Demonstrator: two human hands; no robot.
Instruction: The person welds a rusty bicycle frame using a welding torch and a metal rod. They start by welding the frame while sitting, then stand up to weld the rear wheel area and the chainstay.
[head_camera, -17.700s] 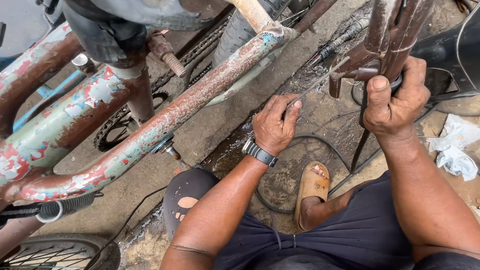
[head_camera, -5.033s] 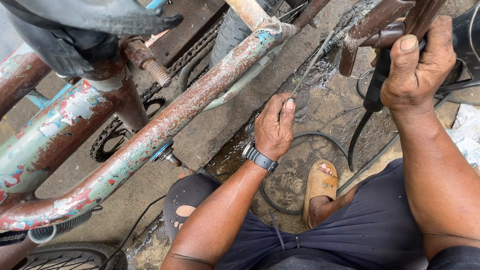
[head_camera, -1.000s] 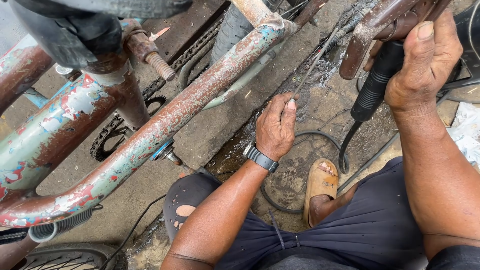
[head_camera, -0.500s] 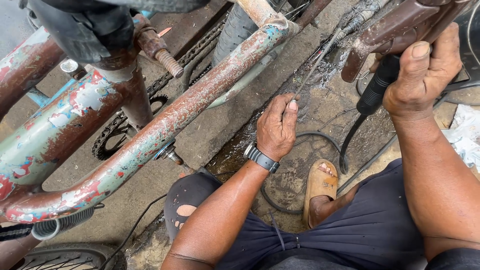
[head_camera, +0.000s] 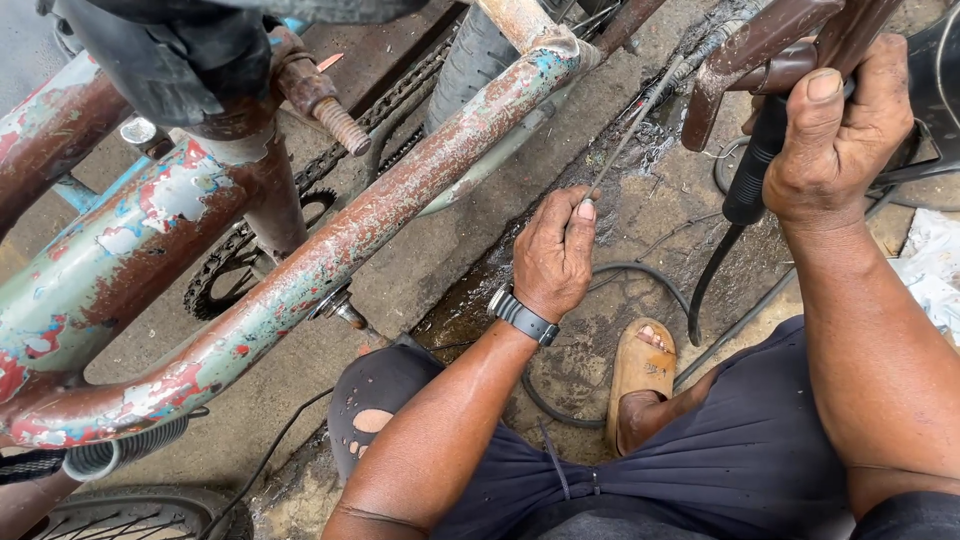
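Centre of the frame, the left hand (head_camera: 555, 255) pinches a thin cable (head_camera: 630, 135) running up toward the rusty bike frame (head_camera: 330, 250); upper right, the right hand (head_camera: 840, 140) grips a black handle (head_camera: 755, 165); cable still loose, work unfinished

One camera sits on the person's head. It looks straight down, very close, at the rusty bike frame (head_camera: 330, 250), both arms and wet ground (head_camera: 640, 220).

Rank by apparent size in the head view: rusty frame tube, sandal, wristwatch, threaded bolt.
1. Rusty frame tube, by far the largest, crossing half the picture.
2. Sandal.
3 and 4. Wristwatch and threaded bolt look about alike; the bolt sits nearer the camera, so I would not rank them.
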